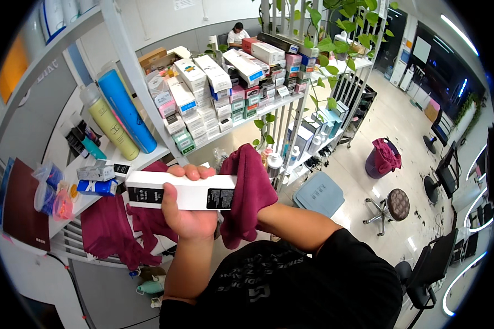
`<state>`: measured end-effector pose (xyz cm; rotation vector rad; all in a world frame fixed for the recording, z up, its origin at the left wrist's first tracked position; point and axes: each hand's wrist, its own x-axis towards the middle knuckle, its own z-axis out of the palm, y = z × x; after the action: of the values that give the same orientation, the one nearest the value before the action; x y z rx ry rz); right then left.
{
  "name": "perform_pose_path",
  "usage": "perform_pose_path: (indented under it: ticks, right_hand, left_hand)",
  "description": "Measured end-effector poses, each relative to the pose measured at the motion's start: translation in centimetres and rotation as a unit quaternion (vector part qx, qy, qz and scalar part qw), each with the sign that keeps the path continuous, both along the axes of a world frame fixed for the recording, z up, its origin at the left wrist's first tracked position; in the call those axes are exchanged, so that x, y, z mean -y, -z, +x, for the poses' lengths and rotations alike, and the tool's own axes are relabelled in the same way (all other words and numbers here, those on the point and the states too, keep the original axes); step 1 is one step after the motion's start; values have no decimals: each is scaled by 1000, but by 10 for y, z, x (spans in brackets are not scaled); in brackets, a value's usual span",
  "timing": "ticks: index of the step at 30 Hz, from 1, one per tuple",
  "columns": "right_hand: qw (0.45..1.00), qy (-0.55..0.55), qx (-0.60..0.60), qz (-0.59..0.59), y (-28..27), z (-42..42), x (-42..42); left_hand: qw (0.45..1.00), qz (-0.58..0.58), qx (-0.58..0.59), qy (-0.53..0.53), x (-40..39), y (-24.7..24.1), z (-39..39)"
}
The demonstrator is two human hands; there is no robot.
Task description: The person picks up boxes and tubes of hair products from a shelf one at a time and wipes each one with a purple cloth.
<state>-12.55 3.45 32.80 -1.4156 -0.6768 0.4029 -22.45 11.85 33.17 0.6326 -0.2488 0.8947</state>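
Note:
A long white cardboard box (189, 193) with black printed panels lies across my left hand (191, 205), whose thumb is in front and fingers curl over the top edge. At the box's right end, a maroon towel (251, 193) covers my right hand; only the wrist and forearm (288, 224) show, so its fingers are hidden. The towel touches the box. More maroon towels (109, 230) hang over a white rack at the left, below and behind the box. Close by on the left shelf lie a blue-and-white box (96, 187) and a grey-white box (95, 173).
Stacked small cartons (206, 119) fill the shelf ahead, beside a blue spray can (127, 111) and a yellow-green one (109, 121). Plastic cups (45, 197) stand left. Right are a grey-blue lidded bin (319, 193), a towel bucket (372, 164) and a wheeled stool (397, 205). A person (237, 36) sits beyond.

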Motion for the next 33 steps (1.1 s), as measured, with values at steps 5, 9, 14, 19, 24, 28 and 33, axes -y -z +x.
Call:
perform_pose_path:
  ticks: [5,9,14,19,24,28,33]
  right_hand:
    - [918,-75,379,-93,-36,4,26]
    - [854,-11,517,-65,-35,-10,14]
    - [945,-42,312,-95,-41,-29,-11]
    - [953,-14,299,-42,-46,-21,-12]
    - [818,-107,560,-78,-47,10,5]
    - [823,-233,516,-35,-17,31,3]
    - [829,-100,537,-124,-41,42,23]
  left_hand:
    - [997,-6,-35,-67,-3,2,1]
    - [988,18,-66,-135,-14,5,5]
    - [971,-8,-174,-164,4,33,11]
    - [979,44,-198,-5,9,86,8]
    - [869,406,-261,-112,11,75,-5]
    - [895,373,-241,-33,6,55,-30]
    - [882,387,-265,-44,-14,43,-61]
